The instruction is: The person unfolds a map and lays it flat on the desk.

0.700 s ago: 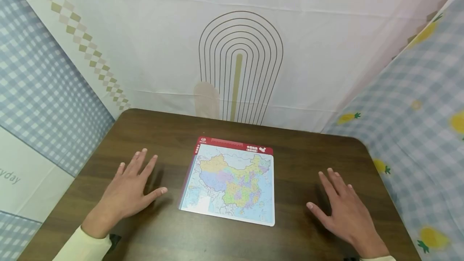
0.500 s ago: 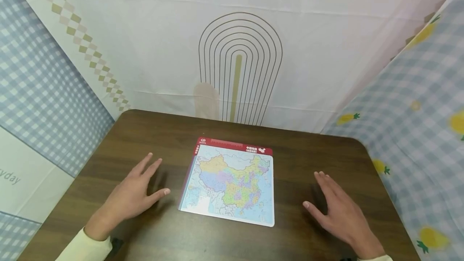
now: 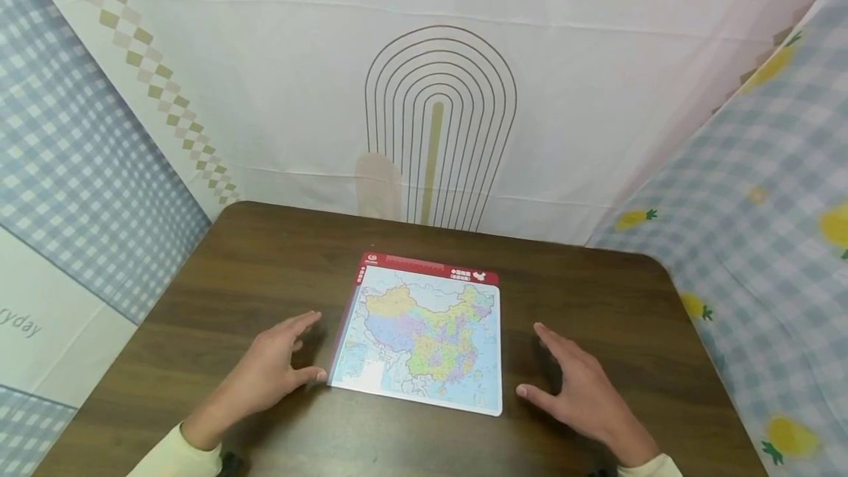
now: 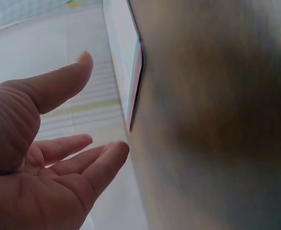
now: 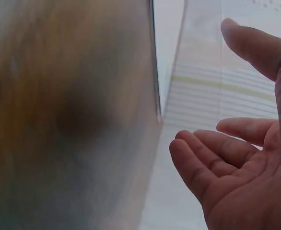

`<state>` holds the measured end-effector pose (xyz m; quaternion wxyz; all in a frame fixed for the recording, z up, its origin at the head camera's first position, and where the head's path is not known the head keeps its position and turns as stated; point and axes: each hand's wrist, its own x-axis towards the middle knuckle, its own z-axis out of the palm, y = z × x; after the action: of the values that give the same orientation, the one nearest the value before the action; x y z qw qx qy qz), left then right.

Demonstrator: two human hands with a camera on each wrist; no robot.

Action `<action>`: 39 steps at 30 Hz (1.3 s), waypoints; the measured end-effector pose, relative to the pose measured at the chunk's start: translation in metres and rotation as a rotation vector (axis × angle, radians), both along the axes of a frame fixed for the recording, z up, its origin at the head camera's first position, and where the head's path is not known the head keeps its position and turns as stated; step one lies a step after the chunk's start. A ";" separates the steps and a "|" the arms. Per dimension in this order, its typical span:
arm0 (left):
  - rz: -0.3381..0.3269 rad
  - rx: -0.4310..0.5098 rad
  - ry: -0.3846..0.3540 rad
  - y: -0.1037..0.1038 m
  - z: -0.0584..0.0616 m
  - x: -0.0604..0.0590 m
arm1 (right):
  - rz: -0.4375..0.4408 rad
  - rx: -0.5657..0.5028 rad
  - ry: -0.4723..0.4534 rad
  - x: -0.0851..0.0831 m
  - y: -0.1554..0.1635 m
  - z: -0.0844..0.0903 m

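Observation:
A map board (image 3: pixel 424 337) of China with a red top strip lies flat on the dark wooden table (image 3: pixel 278 256). Just off its left edge is my left hand (image 3: pixel 268 363), thumb tip right at the board's lower left corner in the head view. To the board's right, a small gap away, my right hand (image 3: pixel 573 389) hovers low over the wood. Both palms face inward with thumb and fingers spread apart and nothing between them. The left wrist view shows the board (image 4: pixel 133 72) edge-on beyond the fingers; the right wrist view shows its thin edge (image 5: pixel 155 62).
A white cloth (image 3: pixel 298 94) with printed arches hangs behind the table's far edge. Blue checked curtains (image 3: pixel 86 94) close off the left side, and a pineapple-print cloth (image 3: pixel 762 241) hangs along the right.
Both hands have moved inward from the sides toward the map board. They have turned from palms down to palms facing each other. The board has stayed in place.

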<state>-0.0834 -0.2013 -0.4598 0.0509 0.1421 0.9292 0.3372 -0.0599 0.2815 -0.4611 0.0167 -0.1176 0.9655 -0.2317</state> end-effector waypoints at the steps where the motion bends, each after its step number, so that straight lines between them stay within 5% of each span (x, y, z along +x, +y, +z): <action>1: 0.002 0.024 -0.031 0.002 -0.002 0.000 | 0.011 -0.017 -0.013 -0.001 -0.003 -0.004; 8: 0.036 0.106 -0.150 0.016 -0.008 0.005 | 0.077 -0.055 -0.082 -0.001 -0.018 -0.022; 20: 0.052 0.065 -0.187 0.028 -0.015 0.000 | 0.100 -0.110 -0.165 0.003 -0.034 -0.024; 39: 0.038 -0.028 -0.113 0.040 -0.017 0.001 | 0.079 -0.066 -0.127 0.005 -0.045 -0.027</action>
<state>-0.0823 -0.1613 -0.4764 0.0986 0.1044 0.9321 0.3324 -0.0547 0.2368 -0.4880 0.0831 -0.1414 0.9489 -0.2696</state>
